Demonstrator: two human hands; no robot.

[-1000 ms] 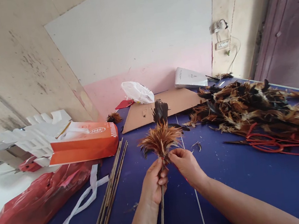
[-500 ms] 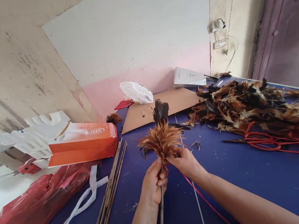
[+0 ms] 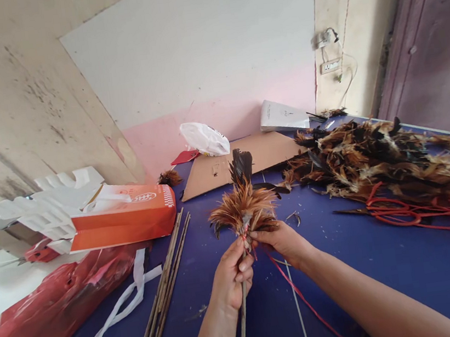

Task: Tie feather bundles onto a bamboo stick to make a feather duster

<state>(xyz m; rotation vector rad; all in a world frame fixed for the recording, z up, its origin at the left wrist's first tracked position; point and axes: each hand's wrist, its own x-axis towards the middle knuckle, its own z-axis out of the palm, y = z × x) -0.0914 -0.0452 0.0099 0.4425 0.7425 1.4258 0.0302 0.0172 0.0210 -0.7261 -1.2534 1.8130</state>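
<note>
My left hand point(image 3: 234, 275) is closed around a thin wooden stick point(image 3: 243, 326), just under the feathers at its top. Brown feathers point(image 3: 244, 207) fan out there, with taller black feathers point(image 3: 241, 167) rising behind them. Red string point(image 3: 245, 235) is wound round the base of the feathers. From the right, my right hand point(image 3: 282, 241) pinches the lower right feathers near that binding. A length of red string point(image 3: 304, 299) runs from below this hand towards the front edge of the view. Part of the binding is hidden by my fingers.
Loose feathers point(image 3: 372, 154) are heaped at the right, with scissors point(image 3: 350, 211) and tangled red cord point(image 3: 409, 213) before them. Several sticks point(image 3: 168, 286) lie left, beside white strips point(image 3: 122, 314), a red plastic bag point(image 3: 61, 309) and an orange box point(image 3: 128, 225). Cardboard point(image 3: 244, 157) lies behind.
My right hand has shifted slightly, and more of the red binding and the feather bases shows. A feather at the right sticks out more. My left hand keeps its place on the stick.
</note>
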